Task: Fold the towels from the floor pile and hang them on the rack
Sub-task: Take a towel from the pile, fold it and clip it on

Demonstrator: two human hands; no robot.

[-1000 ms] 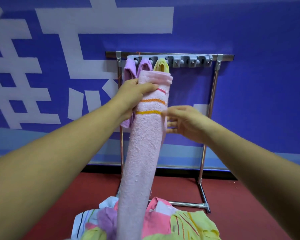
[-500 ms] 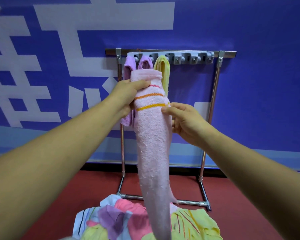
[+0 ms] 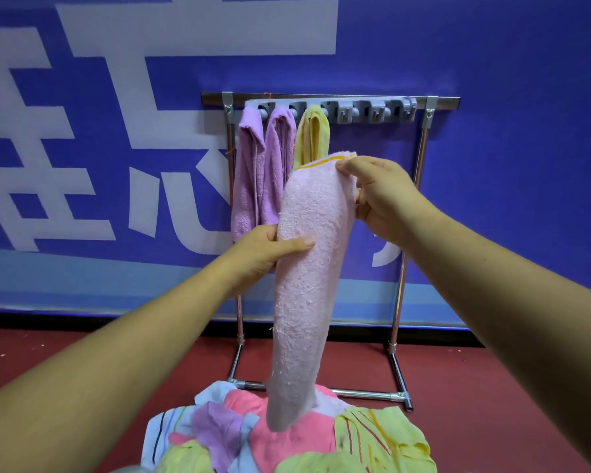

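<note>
The pink towel (image 3: 307, 285) hangs as a long narrow strip, its top edge pinched by the right hand (image 3: 382, 199) and its middle pinched lower down by the left hand (image 3: 270, 249). Folding is in hand; next, I think, the free end below the grips (it dangles over the floor pile (image 3: 287, 435)) must come up before hanging on the rack (image 3: 423, 104). Half a second ago the left hand held the top.

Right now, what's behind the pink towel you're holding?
Behind the pink towel stands the rack, with two purple towels and a yellow towel hung on it. The yellow one's lower part is covered, and the rack's base bar is partly covered too.
</note>
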